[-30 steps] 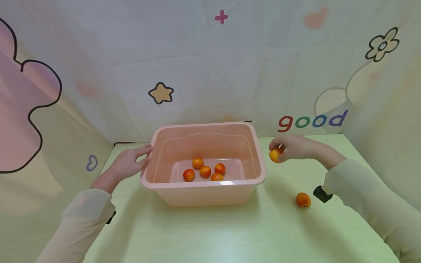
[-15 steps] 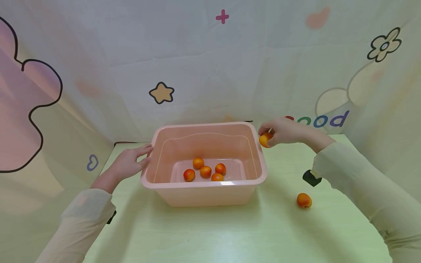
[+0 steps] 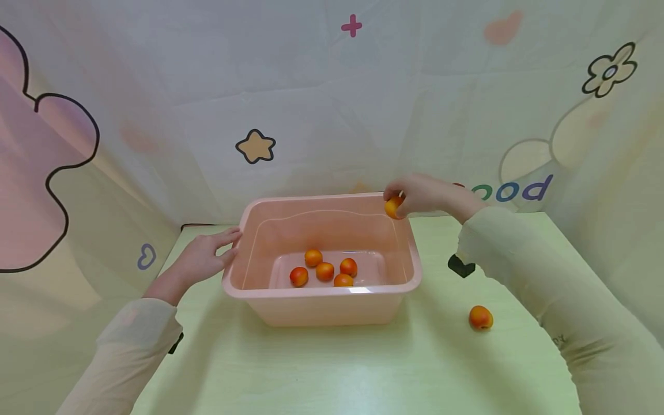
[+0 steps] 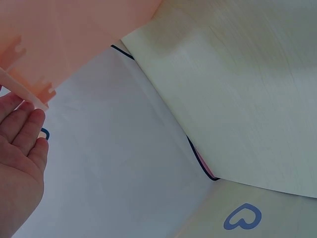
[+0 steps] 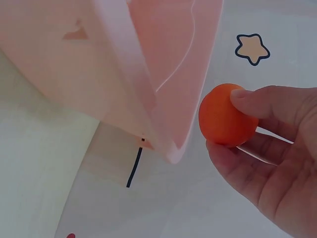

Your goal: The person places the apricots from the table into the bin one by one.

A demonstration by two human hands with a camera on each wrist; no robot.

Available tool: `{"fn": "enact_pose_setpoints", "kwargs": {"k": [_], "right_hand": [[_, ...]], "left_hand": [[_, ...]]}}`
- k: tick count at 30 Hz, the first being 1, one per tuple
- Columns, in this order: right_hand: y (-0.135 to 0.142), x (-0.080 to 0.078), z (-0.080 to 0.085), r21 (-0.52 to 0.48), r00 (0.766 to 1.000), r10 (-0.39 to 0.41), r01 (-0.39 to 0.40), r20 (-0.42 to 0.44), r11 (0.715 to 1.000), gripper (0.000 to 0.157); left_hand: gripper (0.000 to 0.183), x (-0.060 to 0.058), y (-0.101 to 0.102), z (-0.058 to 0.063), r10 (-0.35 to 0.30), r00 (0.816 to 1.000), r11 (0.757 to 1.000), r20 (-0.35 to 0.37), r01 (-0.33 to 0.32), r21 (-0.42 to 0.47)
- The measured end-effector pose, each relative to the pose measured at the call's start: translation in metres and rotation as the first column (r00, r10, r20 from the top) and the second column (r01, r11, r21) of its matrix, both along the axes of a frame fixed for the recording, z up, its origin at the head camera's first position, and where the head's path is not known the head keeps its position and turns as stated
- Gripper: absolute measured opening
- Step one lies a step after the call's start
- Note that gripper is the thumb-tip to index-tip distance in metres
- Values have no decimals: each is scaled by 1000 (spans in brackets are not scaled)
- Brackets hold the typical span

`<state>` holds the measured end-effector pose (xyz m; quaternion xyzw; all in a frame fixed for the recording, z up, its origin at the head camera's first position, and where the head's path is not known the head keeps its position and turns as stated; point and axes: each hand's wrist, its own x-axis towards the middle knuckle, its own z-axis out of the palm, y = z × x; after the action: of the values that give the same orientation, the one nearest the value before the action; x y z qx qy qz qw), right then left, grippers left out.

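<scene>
My right hand (image 3: 425, 193) pinches an apricot (image 3: 393, 207) between thumb and fingers, above the back right corner of a pink plastic tub (image 3: 321, 292). Close up in the right wrist view, the held apricot (image 5: 225, 116) is smooth and orange, just beside the tub's rim (image 5: 171, 148). Several more orange-red apricots (image 3: 324, 271) lie on the tub's floor. My left hand (image 3: 199, 259) rests against the tub's left rim; in the left wrist view its fingers (image 4: 22, 126) are fairly straight under the rim's edge.
One more apricot (image 3: 480, 317) lies on the pale green table (image 3: 332, 369), right of the tub. A printed cloth (image 3: 321, 115) hangs right behind the table and along its sides. A dark device (image 3: 461, 266) shows under the right sleeve.
My right hand has carried the apricot left and upward, from above the table beside the tub to over its back right corner. The left hand and the tub stay put.
</scene>
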<state>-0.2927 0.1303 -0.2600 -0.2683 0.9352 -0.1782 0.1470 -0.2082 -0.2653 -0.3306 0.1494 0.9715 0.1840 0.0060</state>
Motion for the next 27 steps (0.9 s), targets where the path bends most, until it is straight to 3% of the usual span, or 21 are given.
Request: {"fn": "enact_pose_setpoints", "kwargs": {"k": [14,27], "right_hand": [[-48,-23,-14,12,998,12,-12,-62,1000,23],[-76,-37,-40,16,999,25,-25,-22,1000,24]], "left_hand": [[48,-2,-1,-2,36,999,999,38,-37,22],[49,-3,-1,-3,50,998,998,46,-51,25]]}}
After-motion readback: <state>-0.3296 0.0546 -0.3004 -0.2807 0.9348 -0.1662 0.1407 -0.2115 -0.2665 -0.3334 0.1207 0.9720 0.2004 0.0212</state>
